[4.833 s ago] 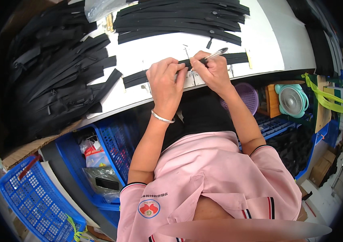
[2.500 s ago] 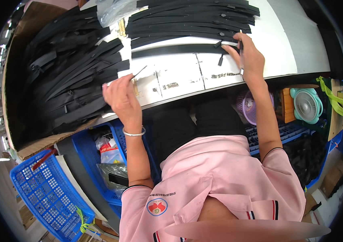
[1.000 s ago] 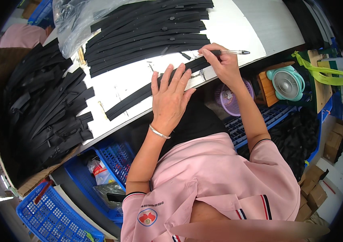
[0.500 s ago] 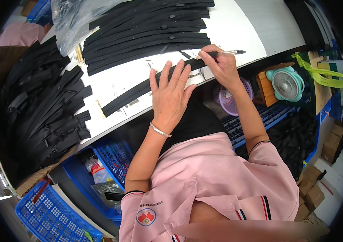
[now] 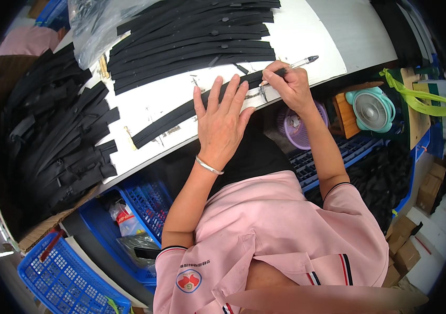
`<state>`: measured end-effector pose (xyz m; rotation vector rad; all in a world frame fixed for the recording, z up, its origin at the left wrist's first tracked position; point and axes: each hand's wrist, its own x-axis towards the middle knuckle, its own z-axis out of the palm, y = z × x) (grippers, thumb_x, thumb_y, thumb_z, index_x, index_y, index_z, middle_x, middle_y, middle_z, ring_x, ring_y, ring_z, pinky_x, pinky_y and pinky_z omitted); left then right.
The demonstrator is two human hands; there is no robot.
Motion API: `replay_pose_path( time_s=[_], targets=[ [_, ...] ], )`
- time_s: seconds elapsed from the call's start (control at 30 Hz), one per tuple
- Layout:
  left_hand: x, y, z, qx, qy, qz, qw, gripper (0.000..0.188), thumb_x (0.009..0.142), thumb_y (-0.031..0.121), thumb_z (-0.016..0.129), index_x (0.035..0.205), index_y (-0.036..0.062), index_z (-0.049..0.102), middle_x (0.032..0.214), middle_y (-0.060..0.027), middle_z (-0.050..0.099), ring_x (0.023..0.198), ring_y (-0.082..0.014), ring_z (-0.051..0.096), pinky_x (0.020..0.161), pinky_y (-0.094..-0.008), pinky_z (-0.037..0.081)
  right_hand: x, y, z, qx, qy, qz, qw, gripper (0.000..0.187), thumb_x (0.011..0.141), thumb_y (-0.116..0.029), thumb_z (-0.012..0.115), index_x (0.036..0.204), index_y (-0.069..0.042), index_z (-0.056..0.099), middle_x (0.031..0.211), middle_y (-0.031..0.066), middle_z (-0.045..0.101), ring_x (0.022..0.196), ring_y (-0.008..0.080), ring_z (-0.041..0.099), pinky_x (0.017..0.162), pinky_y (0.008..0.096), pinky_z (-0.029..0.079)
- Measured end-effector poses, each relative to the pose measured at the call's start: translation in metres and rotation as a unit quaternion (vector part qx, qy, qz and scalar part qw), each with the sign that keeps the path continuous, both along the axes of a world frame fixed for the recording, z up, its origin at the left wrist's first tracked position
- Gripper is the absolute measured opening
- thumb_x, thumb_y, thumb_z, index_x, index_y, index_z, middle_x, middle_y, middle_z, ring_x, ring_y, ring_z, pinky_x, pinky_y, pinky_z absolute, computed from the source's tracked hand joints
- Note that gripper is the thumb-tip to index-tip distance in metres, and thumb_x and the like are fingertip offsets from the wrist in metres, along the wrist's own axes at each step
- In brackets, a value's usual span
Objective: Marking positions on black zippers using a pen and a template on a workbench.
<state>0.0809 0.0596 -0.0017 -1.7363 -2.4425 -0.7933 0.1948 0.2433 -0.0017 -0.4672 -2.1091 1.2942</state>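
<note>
A long black strip, which looks like a zipper tape, lies slantwise along the front of the white tabletop. My left hand rests flat on it, fingers spread. At the strip's right end, my right hand pinches a clear-barrelled pen. The pen's back end points right, while its tip is hidden by my fingers near the strip. Beyond my hands, several similar black strips lie side by side in a layered row.
More black strips are heaped in a box at left. Clear plastic film lies at the far left. Below the table are blue baskets, a purple basket and a turquoise fan. A yellow-green strap hangs at right.
The pen has tilted, its back end rising in the picture. My right hand has shifted slightly at the strip's end. My left hand stays flat in nearly the same place.
</note>
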Motion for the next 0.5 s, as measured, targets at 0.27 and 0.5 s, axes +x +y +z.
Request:
replay_pose_path(
  time_s=[0.27, 0.5],
  targets=[
    [-0.003, -0.008, 0.001, 0.035, -0.034, -0.015, 0.999, 0.064, 0.092, 0.032, 0.075, 0.151, 0.0199, 0.054, 0.161, -0.0033, 0.046, 0.151, -0.0310, 0.036, 0.123, -0.0600, 0.019, 0.000, 0.000, 0.000, -0.042, -0.015, 0.007, 0.999, 0.015, 0.099, -0.007, 0.064, 0.088, 0.003, 0.069, 0.077, 0.0044, 0.069, 0.071, 0.0098, 0.064, 0.064, 0.0272, 0.049],
    [-0.005, -0.096, 0.000, -0.016, -0.049, 0.138, 0.989, 0.072, 0.094, 0.032, 0.073, 0.156, 0.0089, 0.046, 0.165, -0.0121, 0.039, 0.154, -0.0341, 0.030, 0.124, -0.0611, 0.006, 0.004, 0.003, -0.010, -0.045, 0.028, -0.016, 0.998, 0.015, 0.100, -0.006, 0.062, 0.089, 0.002, 0.069, 0.082, 0.0018, 0.068, 0.066, 0.0047, 0.051, 0.060, 0.0220, 0.040]
  ],
)
